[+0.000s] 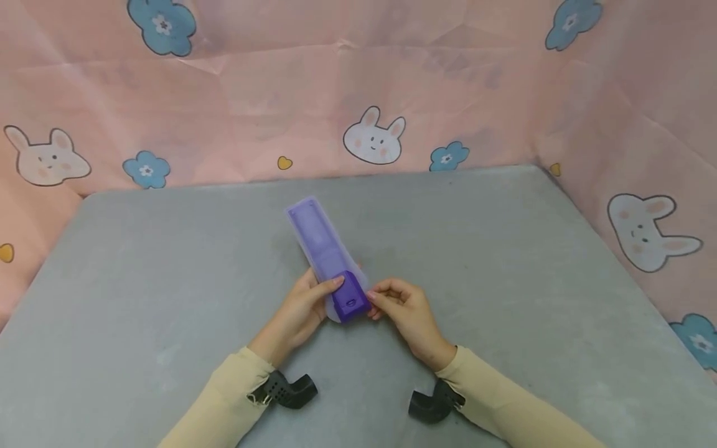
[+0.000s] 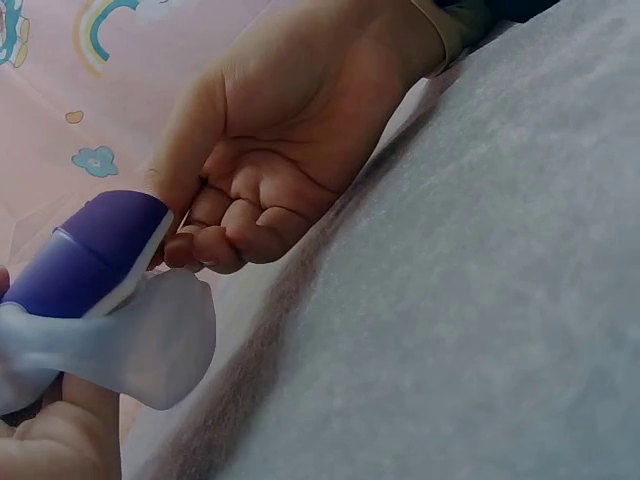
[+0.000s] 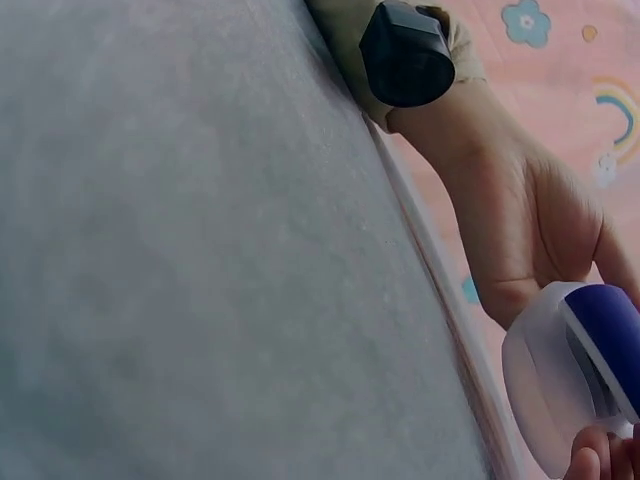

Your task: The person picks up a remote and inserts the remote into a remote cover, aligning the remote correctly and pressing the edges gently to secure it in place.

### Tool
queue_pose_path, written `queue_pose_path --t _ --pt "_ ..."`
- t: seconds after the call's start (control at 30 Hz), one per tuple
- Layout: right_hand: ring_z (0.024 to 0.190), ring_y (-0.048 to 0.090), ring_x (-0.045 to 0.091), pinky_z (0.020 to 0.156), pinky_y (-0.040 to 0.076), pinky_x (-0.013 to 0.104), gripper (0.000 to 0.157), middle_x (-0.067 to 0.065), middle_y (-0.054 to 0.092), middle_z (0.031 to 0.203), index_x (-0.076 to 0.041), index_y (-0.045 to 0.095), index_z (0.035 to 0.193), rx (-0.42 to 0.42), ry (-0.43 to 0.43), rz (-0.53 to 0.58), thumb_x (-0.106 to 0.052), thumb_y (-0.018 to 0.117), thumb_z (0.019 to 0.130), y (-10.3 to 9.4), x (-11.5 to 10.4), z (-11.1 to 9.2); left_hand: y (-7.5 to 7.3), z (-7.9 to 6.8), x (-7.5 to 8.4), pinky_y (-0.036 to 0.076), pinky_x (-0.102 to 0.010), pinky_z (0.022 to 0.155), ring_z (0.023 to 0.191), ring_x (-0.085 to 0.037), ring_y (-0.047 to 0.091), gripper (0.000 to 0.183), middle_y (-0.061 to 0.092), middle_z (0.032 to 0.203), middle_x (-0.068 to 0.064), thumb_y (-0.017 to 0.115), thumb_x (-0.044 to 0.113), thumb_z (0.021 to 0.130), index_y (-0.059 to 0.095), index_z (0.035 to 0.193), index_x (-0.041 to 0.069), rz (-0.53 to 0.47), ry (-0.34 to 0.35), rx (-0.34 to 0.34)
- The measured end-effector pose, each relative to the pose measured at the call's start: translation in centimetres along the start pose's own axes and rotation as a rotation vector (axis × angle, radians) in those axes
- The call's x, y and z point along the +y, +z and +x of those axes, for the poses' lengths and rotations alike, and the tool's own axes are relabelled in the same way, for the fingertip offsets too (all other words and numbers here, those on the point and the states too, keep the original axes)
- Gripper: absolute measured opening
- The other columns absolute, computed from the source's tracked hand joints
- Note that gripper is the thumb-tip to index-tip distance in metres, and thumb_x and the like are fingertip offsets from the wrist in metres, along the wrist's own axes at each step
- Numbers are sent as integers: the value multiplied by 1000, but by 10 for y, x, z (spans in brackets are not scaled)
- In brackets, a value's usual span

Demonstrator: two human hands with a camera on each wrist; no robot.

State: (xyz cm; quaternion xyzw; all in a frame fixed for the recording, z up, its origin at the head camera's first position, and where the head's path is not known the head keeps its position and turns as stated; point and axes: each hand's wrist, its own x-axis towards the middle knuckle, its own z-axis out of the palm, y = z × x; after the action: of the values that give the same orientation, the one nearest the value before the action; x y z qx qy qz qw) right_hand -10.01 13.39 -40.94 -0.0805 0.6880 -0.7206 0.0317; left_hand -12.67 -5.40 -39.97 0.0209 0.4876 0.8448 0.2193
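A long, flat, translucent lilac plastic case with a rounded near end points away from me, tilted to the left. Over its near part sits a dark purple end piece with a small oval mark. My left hand grips the case from the left, thumb lying on the purple piece and the other fingers hidden underneath. At the right edge of that piece, my right hand pinches its corner with thumb and forefinger, the other fingers curled. The left wrist view shows a pale rim beneath the purple piece and the clear rounded end.
A grey cloth-covered table lies under both hands. Pink fabric with rabbits and blue flowers hangs behind it and along the sides. Black wrist cameras sit at both beige sleeves.
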Motion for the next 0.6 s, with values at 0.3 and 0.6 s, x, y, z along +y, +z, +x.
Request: queue_pose_path --t 0.3,0.6 --pt "66 62 12 61 55 27 14 17 65 78 16 61 91 54 -8 -13 3 63 88 0 1 0 -2 0 -3 51 -32 90 98 -12 62 48 63 108 -1 47 -4 93 32 138 -9 46 -30 27" --pt "70 64 12 65 56 27 12 13 68 81 11 65 91 106 -37 -55 1 68 86 -1 0 -1 -2 -2 -2 54 -31 84 94 -12 65 49 66 104 1 48 -1 94 30 139 -10 37 -48 -8"
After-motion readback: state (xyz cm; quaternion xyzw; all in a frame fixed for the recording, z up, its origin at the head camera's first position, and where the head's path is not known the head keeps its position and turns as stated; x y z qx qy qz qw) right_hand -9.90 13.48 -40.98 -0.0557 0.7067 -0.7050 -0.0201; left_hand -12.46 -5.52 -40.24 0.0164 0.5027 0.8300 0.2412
